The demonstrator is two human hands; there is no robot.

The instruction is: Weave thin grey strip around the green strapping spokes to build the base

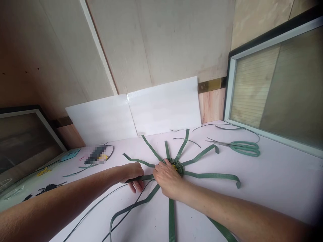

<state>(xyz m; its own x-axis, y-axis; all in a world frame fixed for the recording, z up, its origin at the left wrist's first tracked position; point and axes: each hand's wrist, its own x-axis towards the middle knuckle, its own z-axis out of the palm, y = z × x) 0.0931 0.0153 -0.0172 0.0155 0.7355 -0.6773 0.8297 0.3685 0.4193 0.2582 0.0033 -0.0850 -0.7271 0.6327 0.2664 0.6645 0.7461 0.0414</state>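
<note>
A small round woven base [179, 167] of dark green strands lies on the table, with a bit of yellow at its middle. Several flat green straps [212, 175] fan out from it like spokes. My left hand [134, 175] is closed around one strap on the left side, close to the base. Over the left part of the base lies my right hand [166, 176], its fingers bent and pressed on the weave; what its fingertips grip is hidden. A thin dark cord [133, 206] runs from under my hands toward the front left.
Green-handled scissors [243, 148] lie at the right, near a glass-paned frame [267, 87]. Loose thin cords [188, 139] are scattered at the back. Keys [50, 188], a yellow item [43, 171] and a blurred dark object [95, 155] sit left. White panels [164, 107] lean behind.
</note>
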